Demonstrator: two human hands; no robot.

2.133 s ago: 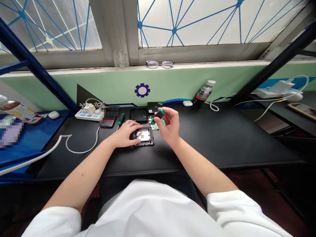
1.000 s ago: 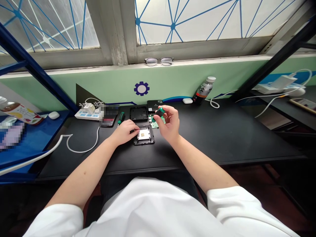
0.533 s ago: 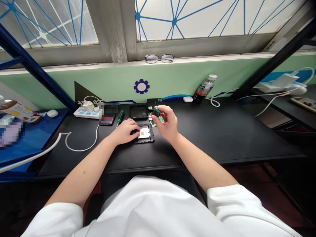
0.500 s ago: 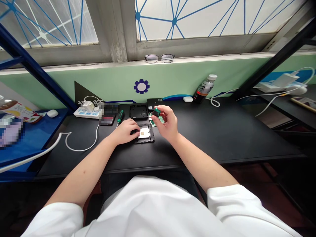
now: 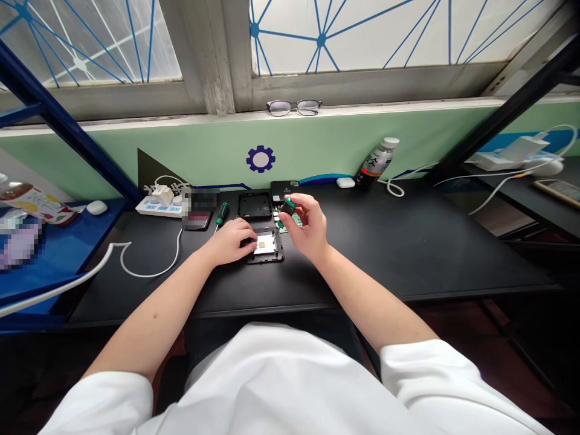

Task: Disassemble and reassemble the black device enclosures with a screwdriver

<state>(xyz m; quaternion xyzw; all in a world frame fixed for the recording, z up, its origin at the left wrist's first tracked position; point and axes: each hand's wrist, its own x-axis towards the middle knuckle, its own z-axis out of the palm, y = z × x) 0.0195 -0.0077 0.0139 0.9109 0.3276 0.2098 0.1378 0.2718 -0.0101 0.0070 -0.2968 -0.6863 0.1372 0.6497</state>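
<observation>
My right hand (image 5: 309, 225) is closed around the green and black handle of a screwdriver (image 5: 288, 206), whose thin shaft slants down to the right side of an opened black device casing (image 5: 267, 261). Inside that casing lies a white metal plate with a small tan square (image 5: 264, 244). My left hand (image 5: 234, 241) grips the casing's left edge, fingertips on the plate side. Just behind are a black cover (image 5: 254, 206) and a green circuit board (image 5: 295, 223), partly hidden by my right hand. A second green screwdriver (image 5: 222, 214) lies beyond my left hand.
A white power strip (image 5: 161, 208) with plugs and a phone (image 5: 197, 220) are at the back left of the black desk. Behind the board sits a black box (image 5: 284, 190). A bottle (image 5: 377, 163) and a white earbud case (image 5: 345, 182) stand by the wall.
Almost nothing differs. Both hands keep their places, with the screwdriver held over the casing; the whole view has shifted very slightly.
</observation>
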